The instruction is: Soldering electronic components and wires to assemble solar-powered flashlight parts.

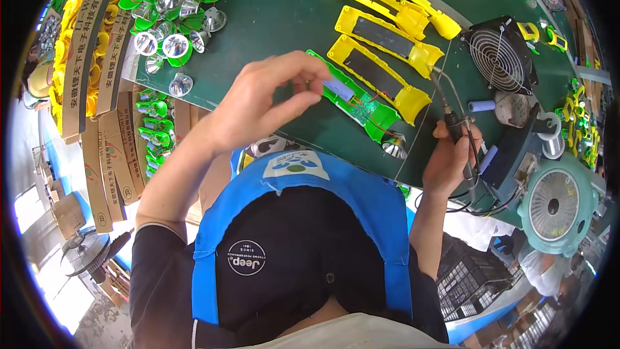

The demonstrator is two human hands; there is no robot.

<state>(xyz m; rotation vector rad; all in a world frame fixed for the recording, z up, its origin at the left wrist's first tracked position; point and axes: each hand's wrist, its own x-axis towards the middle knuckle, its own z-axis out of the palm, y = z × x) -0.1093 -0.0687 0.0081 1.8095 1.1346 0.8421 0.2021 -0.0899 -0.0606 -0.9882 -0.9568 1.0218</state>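
Observation:
A green flashlight housing half (376, 130) lies on the bench in front of me, with a circuit board, red wires and a purple battery cell (340, 89) in it. A silver reflector (394, 147) sits at its near right end. My left hand (274, 97) reaches over the housing, thumb and index finger curled at the cell's far left end; its other fingers are bent. My right hand (447, 158) grips a soldering iron (454, 128) by its black handle, right of the housing. The iron's thin bent metal end points up and away, near the yellow housing halves (413, 99).
Green housings with silver reflectors (175, 45) are heaped at the far left. A black metal-grille fan (496, 55) stands at right, near a loose purple cell (481, 106), a solder spool (550, 136) and a pale green fan (553, 205). Cardboard boxes (97, 174) line the left side.

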